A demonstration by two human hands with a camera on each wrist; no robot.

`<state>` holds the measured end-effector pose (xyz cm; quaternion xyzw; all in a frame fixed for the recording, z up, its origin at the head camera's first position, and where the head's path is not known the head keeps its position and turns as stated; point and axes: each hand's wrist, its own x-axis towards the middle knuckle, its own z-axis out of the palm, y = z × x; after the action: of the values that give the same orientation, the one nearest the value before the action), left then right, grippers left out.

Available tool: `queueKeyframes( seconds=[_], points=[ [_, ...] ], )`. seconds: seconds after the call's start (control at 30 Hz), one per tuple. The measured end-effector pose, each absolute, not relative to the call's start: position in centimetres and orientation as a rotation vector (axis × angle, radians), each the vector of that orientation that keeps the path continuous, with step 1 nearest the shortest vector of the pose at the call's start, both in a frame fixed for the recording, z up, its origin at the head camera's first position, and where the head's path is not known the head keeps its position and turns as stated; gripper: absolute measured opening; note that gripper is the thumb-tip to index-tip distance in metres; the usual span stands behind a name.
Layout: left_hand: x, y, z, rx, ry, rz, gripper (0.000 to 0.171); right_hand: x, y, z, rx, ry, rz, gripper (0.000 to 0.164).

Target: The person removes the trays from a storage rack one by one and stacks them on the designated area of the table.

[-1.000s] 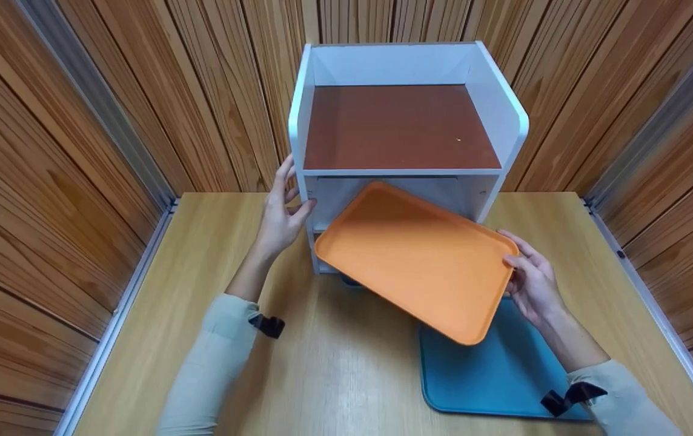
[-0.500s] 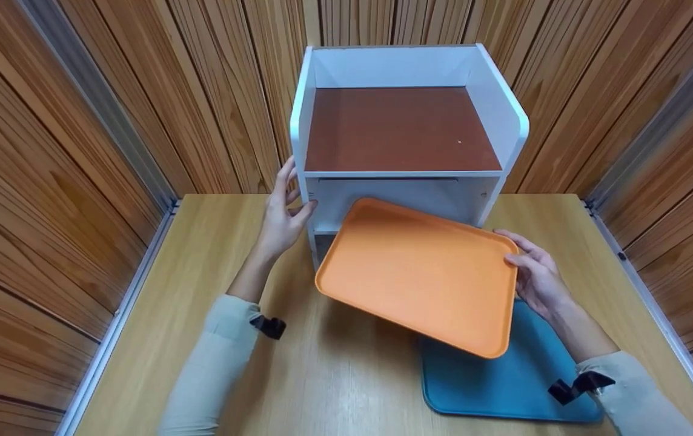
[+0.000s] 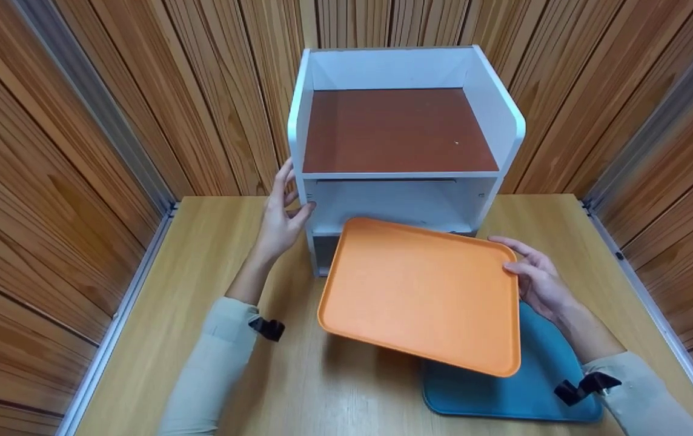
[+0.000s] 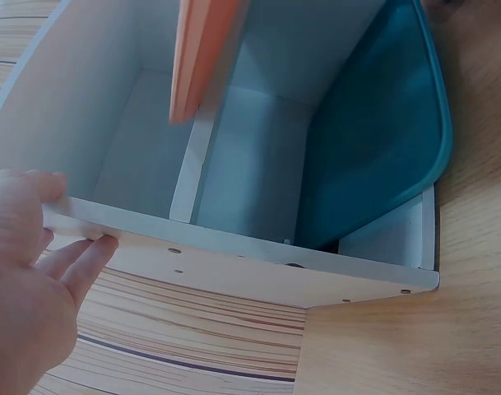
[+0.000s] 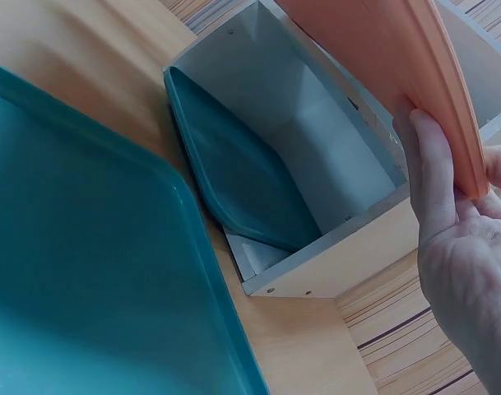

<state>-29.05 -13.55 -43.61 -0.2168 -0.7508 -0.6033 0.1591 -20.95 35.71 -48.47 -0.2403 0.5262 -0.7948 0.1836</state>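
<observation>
In the head view my right hand (image 3: 537, 280) grips the right corner of an orange tray (image 3: 425, 297), thumb on top and fingers beneath. The tray slants in front of a white shelf unit (image 3: 500, 115), covering much of its lower compartment. My left hand (image 3: 280, 221) holds the unit's left side panel by its front edge, and the left wrist view has the fingertips (image 4: 98, 251) against the outer face. A teal tray (image 4: 373, 123) rests in the bottom compartment, its near end sticking out at a tilt.
Another teal tray (image 3: 504, 396) lies flat on the wooden table (image 3: 298, 375) at the front right, partly beneath the orange one. The unit's top has a brown shelf board (image 3: 401, 130). Wood-panelled walls (image 3: 80, 169) enclose the table at the back and sides.
My right hand has drawn the orange tray back toward me and turned it straighter, exposing more of the middle compartment. The left hand stays on the side panel.
</observation>
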Motion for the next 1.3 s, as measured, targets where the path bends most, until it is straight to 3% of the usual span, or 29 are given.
queueKeyframes(
  seconds=[0.7,1.3],
  points=[
    [-29.0,-13.5,-43.5,-0.607,-2.163,-1.707,0.082,-21.0,37.5,-50.2,-0.727,1.188,-2.150,0.065],
    [-28.9,-13.5,-43.3,-0.574,-2.179,-1.764,0.085,-20.9,40.0,-53.3,-0.650,1.288,-2.010,0.065]
  ],
)
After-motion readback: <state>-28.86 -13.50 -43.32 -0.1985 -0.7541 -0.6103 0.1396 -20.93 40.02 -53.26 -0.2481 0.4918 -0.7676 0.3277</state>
